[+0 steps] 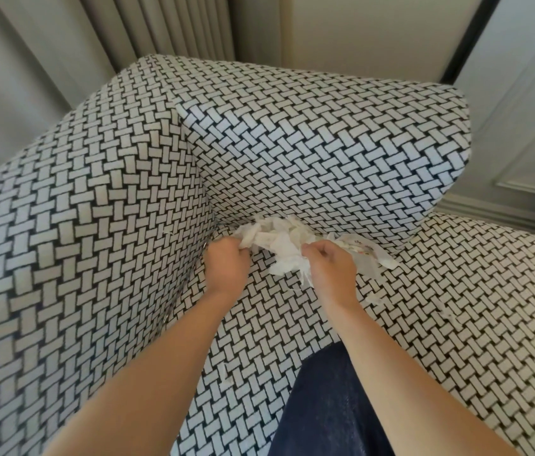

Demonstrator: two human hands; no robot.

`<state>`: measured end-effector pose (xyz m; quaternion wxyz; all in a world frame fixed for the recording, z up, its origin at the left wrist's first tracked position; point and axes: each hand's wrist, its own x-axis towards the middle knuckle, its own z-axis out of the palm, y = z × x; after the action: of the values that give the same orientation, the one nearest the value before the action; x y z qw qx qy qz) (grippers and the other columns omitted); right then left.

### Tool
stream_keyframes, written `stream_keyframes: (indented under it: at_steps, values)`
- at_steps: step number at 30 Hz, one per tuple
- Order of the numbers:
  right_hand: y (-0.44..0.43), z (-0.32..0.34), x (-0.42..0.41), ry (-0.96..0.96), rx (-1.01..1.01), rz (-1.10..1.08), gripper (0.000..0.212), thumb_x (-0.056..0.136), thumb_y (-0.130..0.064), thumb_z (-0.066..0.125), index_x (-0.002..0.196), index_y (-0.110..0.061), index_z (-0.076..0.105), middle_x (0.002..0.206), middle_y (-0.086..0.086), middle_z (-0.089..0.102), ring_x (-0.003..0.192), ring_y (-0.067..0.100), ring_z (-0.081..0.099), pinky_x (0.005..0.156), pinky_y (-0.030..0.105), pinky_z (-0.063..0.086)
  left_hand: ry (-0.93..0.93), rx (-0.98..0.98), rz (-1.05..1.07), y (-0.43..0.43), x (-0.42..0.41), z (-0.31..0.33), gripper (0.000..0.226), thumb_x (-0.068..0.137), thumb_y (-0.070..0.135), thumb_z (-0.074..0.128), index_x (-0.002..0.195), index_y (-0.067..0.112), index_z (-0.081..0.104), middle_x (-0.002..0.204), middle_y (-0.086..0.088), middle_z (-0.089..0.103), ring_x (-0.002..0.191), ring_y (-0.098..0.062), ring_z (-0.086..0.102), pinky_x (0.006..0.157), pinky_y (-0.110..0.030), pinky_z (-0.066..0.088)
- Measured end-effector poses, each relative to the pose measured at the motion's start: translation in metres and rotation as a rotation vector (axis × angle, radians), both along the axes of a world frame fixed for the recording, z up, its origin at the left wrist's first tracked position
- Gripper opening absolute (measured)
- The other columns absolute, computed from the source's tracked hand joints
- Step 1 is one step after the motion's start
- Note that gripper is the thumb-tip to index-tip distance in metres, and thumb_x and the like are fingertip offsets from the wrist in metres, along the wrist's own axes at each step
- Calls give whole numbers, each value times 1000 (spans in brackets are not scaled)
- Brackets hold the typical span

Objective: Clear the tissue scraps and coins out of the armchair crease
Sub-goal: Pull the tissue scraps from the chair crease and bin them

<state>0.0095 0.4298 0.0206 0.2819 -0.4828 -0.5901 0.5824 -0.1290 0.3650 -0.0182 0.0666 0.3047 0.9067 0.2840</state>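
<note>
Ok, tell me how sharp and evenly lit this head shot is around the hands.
Head view: wide-angle bending bows the armchair edges; soft, even daylight, no glare; slight blur at the left edge of the frame; left hand, right hand and tissue scraps are reasonably sharp, with only faint shadows beneath them.

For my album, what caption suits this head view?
Both hands, left hand and right hand, gather tissue scraps from a woven-pattern armchair.

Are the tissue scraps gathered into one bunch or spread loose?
Mostly gathered: a crumpled bunch of tissue scraps sits at the crease between both hands; a few bits lie loose on the seat.
</note>
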Motion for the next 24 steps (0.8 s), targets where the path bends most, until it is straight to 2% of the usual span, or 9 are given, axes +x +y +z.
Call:
stream_keyframes:
  at_steps: [3, 5, 7, 10, 13, 15, 17, 20, 24]
  values:
    - [-2, 1, 1, 6, 23, 6, 18, 89, -13, 57, 71, -11, 56, 71, -1, 58, 67, 6, 51, 62, 14, 40, -63, 20, -4, -1, 12, 6, 27, 90, 15, 58, 68, 3, 67, 47, 7, 42, 40, -3, 33, 36, -15, 25]
    - [-3, 0, 2, 13, 43, 7, 16, 89, -12, 57, 73, -10, 58, 70, -1, 58, 67, 8, 52, 64, 17, 41, -119, 60, -22, -4, 18, 8, 31, 89, 20, 61, 60, 10, 60, 48, 5, 45, 42, -6, 37, 38, -13, 26]
    - [-4, 0, 2, 22, 51, 9, 16, 89, -12, 58, 74, -8, 60, 70, -1, 59, 68, 8, 53, 66, 17, 41, -158, 85, -35, -9, 22, 10, 19, 86, 15, 65, 67, 10, 62, 58, 0, 55, 51, -10, 47, 44, -15, 36]
    - [-5, 0, 5, 26, 59, 22, 15, 89, -13, 58, 75, -9, 60, 70, -2, 58, 66, 7, 51, 65, 18, 41, -191, 165, 9, -19, 26, 9, 7, 82, 6, 66, 82, 11, 62, 66, 2, 57, 58, -9, 48, 48, -10, 38]
    - [-8, 2, 7, 26, 68, 57, 10, 89, -14, 58, 82, -7, 61, 75, -1, 59, 70, 7, 53, 64, 15, 40, -275, 223, 92, -29, 30, 12, 24, 81, 8, 70, 102, 11, 60, 78, 6, 58, 67, -5, 52, 53, -6, 38]
    - [-11, 3, 9, 30, 71, 102, 5, 88, -13, 61, 85, -8, 60, 82, 0, 61, 76, 9, 55, 67, 15, 41, -358, 265, 144, -36, 35, 14, 36, 78, 10, 74, 110, 12, 58, 89, 2, 62, 80, -11, 58, 66, -15, 45]
    - [-14, 5, 12, -6, 97, 162, 6, 85, -11, 63, 90, -11, 59, 88, -1, 62, 75, 8, 57, 66, 14, 45, -408, 299, 173, -43, 40, 15, 35, 77, 13, 76, 108, 11, 61, 93, -1, 66, 84, -14, 62, 71, -23, 49]
    - [-19, 9, 18, -53, 138, 221, 17, 84, -5, 64, 98, -13, 58, 93, 0, 61, 71, 6, 57, 59, 11, 47, -405, 287, 154, -52, 51, 19, 18, 84, 22, 70, 95, 8, 68, 85, 0, 67, 71, -6, 58, 57, -11, 43]
    - [-24, 21, 28, -32, 152, 200, 17, 84, -3, 62, 99, -11, 61, 85, -10, 57, 74, 0, 55, 55, 3, 42, -426, 281, 134, -62, 61, 29, 25, 93, 30, 56, 102, 11, 69, 91, 5, 64, 74, -6, 56, 65, -16, 39]
